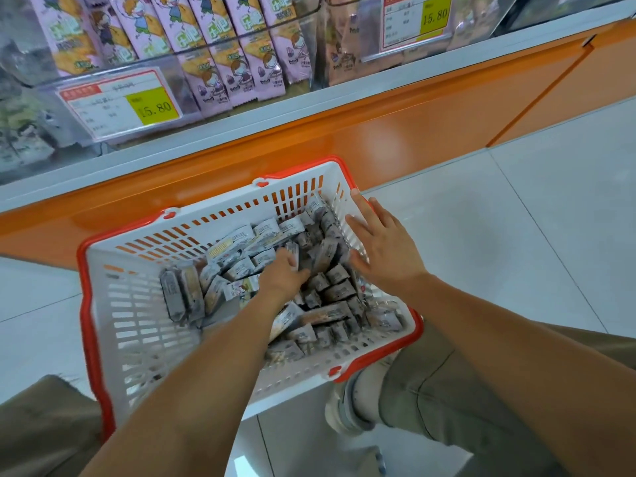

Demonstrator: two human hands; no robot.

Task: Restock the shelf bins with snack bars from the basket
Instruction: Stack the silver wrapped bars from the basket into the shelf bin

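Snack bars [237,242] seemingly clutched by the left hand [283,274], grip curled; right hand [382,247] splayed wide.

Open from above over the white basket [137,339]; crowded with snack bars [327,290] centre and right, roomier at left. Walled ahead by clear bin fronts [44,98].

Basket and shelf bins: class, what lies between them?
In the head view, an orange base panel and a pale grey ledge lie between the basket and the shelf bins.
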